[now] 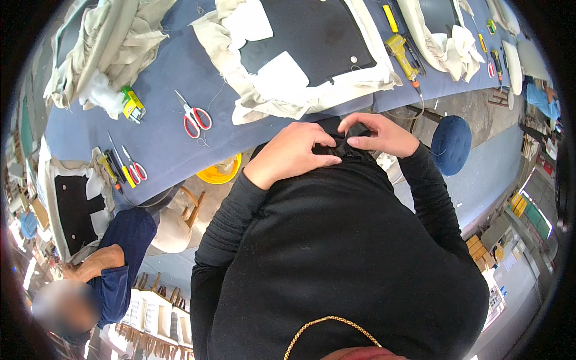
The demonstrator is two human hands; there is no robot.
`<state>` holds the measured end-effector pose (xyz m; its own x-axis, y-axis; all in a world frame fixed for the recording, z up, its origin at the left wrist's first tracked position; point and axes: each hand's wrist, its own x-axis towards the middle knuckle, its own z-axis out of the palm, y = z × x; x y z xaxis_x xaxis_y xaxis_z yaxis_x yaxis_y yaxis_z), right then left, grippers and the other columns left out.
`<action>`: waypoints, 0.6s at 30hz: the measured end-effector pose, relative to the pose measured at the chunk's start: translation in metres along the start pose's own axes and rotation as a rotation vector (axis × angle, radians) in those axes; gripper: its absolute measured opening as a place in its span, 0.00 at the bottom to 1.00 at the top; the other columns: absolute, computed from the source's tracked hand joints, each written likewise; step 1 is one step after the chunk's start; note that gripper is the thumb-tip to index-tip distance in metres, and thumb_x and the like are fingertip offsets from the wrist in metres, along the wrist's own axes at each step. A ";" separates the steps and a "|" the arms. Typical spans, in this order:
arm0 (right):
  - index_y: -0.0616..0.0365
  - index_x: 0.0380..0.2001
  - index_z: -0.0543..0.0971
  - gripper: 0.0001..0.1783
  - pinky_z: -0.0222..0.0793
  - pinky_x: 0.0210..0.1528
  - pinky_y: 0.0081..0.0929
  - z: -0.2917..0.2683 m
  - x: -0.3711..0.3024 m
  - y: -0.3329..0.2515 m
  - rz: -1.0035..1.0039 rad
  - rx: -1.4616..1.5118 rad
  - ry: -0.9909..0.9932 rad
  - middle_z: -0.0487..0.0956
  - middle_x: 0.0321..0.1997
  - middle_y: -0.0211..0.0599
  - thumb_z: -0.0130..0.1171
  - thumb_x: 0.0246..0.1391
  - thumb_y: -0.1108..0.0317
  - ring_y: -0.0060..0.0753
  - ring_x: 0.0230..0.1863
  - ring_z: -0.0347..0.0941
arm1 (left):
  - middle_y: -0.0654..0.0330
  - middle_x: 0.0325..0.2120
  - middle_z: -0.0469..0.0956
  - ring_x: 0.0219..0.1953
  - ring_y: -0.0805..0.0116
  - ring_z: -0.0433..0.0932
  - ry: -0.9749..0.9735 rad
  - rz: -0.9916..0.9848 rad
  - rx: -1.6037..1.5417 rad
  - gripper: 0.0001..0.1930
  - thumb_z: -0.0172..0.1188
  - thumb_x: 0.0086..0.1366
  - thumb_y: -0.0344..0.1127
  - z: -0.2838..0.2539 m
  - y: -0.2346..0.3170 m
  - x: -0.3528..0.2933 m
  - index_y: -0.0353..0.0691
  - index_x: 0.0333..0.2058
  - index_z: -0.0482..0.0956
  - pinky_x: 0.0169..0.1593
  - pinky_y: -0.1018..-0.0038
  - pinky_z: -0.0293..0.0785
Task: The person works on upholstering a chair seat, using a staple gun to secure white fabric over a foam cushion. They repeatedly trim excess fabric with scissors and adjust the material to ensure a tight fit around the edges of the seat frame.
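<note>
a gold chain point(329, 318) hangs at the neck of the person's black top point(354, 258). farther down, both hands meet at the waist over bunched dark cloth point(343, 151), which lies at the front of the body, just short of the table edge. the left hand point(295, 151) is curled, thumb and fingertips apart with the cloth at their tips; the right hand point(384, 135) bends its forefinger and thumb toward the same cloth. i cannot tell whether either hand grips it.

beyond is a blue-covered table point(171, 153), with a yellow tub point(219, 173) below its edge at left and a round blue stool point(451, 145) at right. on the table, red-handled scissors point(195, 121) lie open, left of a black panel point(327, 45) bordered by pale fabric point(258, 105). a yellow-green power tool point(396, 47) lies right of the panel. off to the left, a co-worker's dark blue sleeve point(133, 243) is near another black panel point(73, 207).
</note>
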<state>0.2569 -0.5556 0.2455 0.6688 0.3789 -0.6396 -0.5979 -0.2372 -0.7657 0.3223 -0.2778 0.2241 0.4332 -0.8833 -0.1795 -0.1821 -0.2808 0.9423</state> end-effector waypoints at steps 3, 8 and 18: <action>0.57 0.62 0.78 0.29 0.70 0.67 0.29 -0.004 -0.005 -0.007 0.012 -0.098 -0.038 0.82 0.57 0.35 0.76 0.64 0.57 0.25 0.62 0.76 | 0.51 0.41 0.87 0.42 0.49 0.86 0.067 0.019 -0.039 0.16 0.77 0.64 0.40 -0.006 -0.003 -0.012 0.38 0.46 0.90 0.47 0.61 0.81; 0.71 0.66 0.76 0.47 0.80 0.57 0.38 0.009 -0.012 0.008 -0.005 -0.422 0.083 0.87 0.56 0.56 0.82 0.54 0.48 0.43 0.51 0.86 | 0.58 0.37 0.87 0.38 0.66 0.84 0.065 -0.196 -0.119 0.14 0.77 0.64 0.32 -0.032 -0.001 -0.067 0.40 0.47 0.88 0.42 0.70 0.80; 0.70 0.50 0.85 0.31 0.79 0.48 0.36 0.033 0.010 0.000 -0.175 -0.484 0.165 0.88 0.42 0.55 0.81 0.55 0.53 0.45 0.41 0.86 | 0.51 0.37 0.88 0.40 0.54 0.87 0.182 -0.457 -0.059 0.13 0.73 0.58 0.31 -0.025 0.016 -0.123 0.35 0.42 0.87 0.46 0.66 0.81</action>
<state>0.2493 -0.5218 0.2412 0.8238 0.3136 -0.4722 -0.2253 -0.5832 -0.7805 0.2887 -0.1645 0.2685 0.6052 -0.5936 -0.5305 0.1103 -0.5974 0.7943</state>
